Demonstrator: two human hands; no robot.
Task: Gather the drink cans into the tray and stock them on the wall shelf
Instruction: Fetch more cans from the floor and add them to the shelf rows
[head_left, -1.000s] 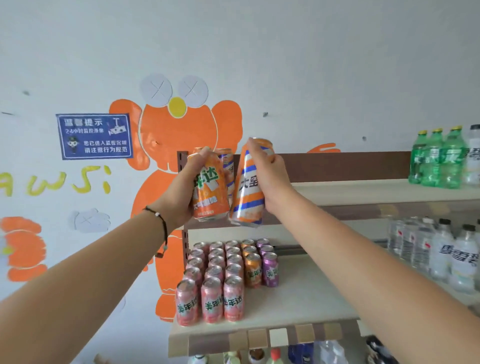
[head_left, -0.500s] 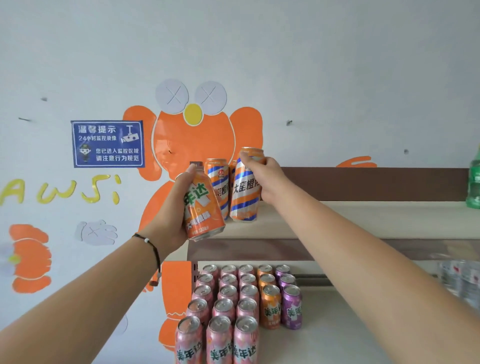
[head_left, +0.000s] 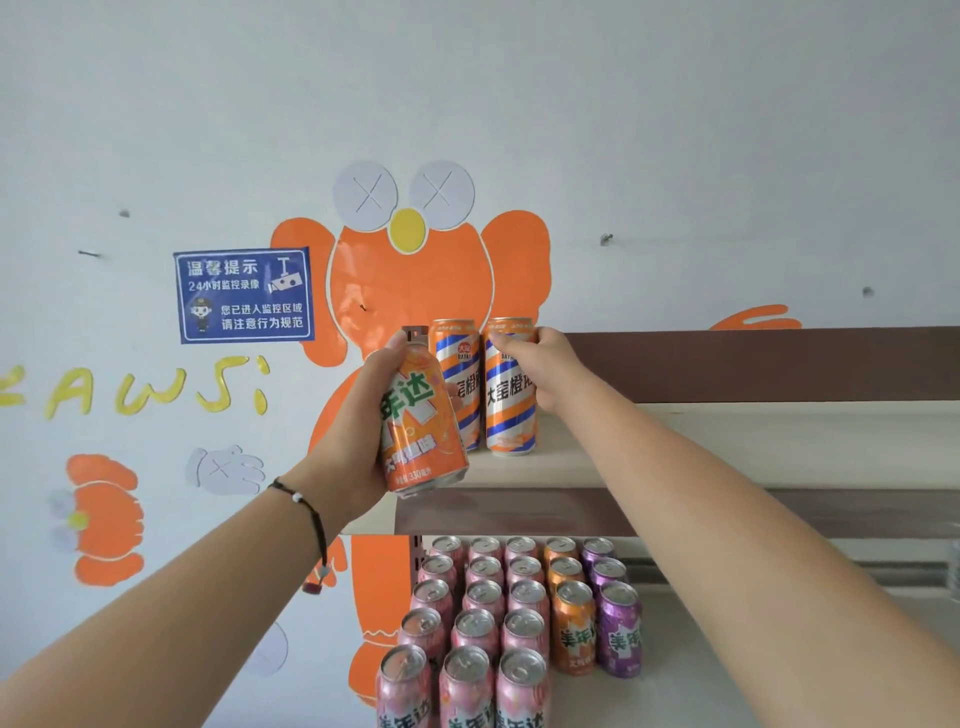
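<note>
A: Head view: the right hand (head_left: 540, 371) is closing around the upper part of a striped can (head_left: 509, 400) that is standing upright, long axis vertical, lid up, on the upper shelf (head_left: 727, 447) near its left end and back edge.

B: Is another one sitting beside it?

A: Yes, a second striped can (head_left: 460, 364) is standing upright just to its left, seemingly touching, closer to the shelf's left edge.

B: And the left hand (head_left: 363, 441)?

A: It is wrapping its fingers around an orange can (head_left: 423, 423), holding it in the air in front of the shelf's left front corner. That can is leaning, top tipping left and away, base pointing down and right toward the front edge.

B: The lower shelf (head_left: 753, 675)?

A: Rows of pink cans (head_left: 470, 623) are standing upright at its left end, with an orange column (head_left: 569, 613) and a purple column (head_left: 615, 618) to their right.
</note>
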